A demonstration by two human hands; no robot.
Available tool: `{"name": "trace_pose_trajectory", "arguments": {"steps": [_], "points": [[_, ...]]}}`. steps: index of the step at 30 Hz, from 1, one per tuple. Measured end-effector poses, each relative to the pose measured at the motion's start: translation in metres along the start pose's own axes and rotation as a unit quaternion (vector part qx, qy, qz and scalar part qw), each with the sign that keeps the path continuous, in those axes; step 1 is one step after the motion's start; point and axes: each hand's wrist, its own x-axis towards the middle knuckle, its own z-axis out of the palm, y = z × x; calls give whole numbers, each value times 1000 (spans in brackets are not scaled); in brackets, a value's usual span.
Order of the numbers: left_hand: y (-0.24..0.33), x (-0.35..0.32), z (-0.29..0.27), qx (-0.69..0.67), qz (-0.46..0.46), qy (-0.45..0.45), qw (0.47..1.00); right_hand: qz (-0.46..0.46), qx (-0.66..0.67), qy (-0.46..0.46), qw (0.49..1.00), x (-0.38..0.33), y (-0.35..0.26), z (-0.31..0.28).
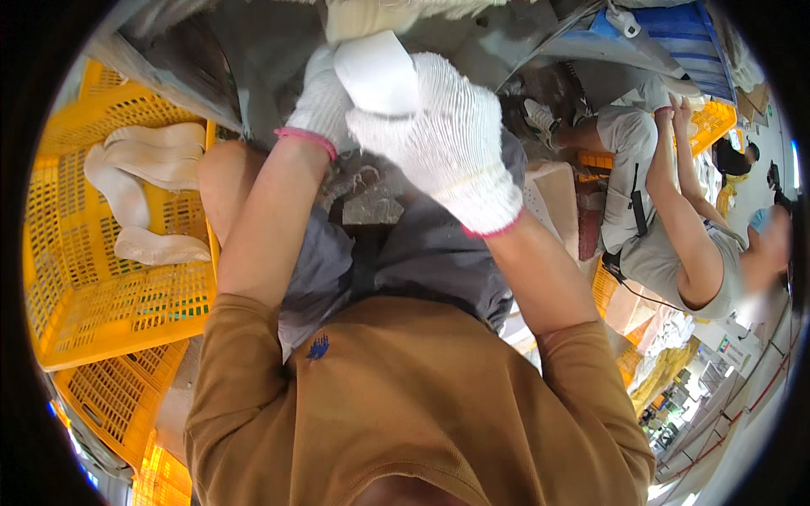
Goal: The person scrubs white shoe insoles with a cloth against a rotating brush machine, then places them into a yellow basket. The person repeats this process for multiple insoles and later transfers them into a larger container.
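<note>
Biggest thing in view is the yellow crate point(126, 341), so I'm using that as my landmark. Up and to the right of it there's a grey machine housing point(261, 51), and way over to the crate's right a co-worker point(704, 244) sits with both arms reaching forward. Inside the crate are a few curved, off-white pieces point(169, 156) lying loosely together.

Right of the crate, near its top-edge level, the right hand point(447, 126) in a knit glove has its fingers closed round a smooth white piece point(380, 72). The left hand point(321, 97), on the crate side, sits right against that piece, but its fingers are hidden behind it, so I can't tell how they're set.

Just beyond the piece is a pale fuzzy wheel point(371, 17); can't tell if they're touching. My guess is the step in hand is buffing the surface, and the next move calls for a steady grip, light pressure and turning the piece evenly.
</note>
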Motion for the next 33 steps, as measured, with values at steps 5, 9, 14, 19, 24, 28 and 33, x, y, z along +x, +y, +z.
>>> {"name": "trace_pose_trajectory", "arguments": {"steps": [5,9,14,19,24,28,33], "points": [[-18,7,2,-192,162,-68,965,53,-18,16,998,34,2,27],[-23,16,-5,162,344,-110,918,141,94,-51,984,38,-8,28],[-14,8,-1,-194,77,-326,922,15,74,62,995,23,-15,2],[-10,-11,12,-124,73,-255,956,232,542,-234,773,37,-10,-27],[-9,-4,9,-249,-51,-106,961,100,266,-131,950,-28,-23,-25],[25,5,3,-162,104,-136,972,385,604,-248,652,56,-14,-21],[-11,-27,6,-204,32,8,979,194,178,-262,929,-40,-37,-73]]}}
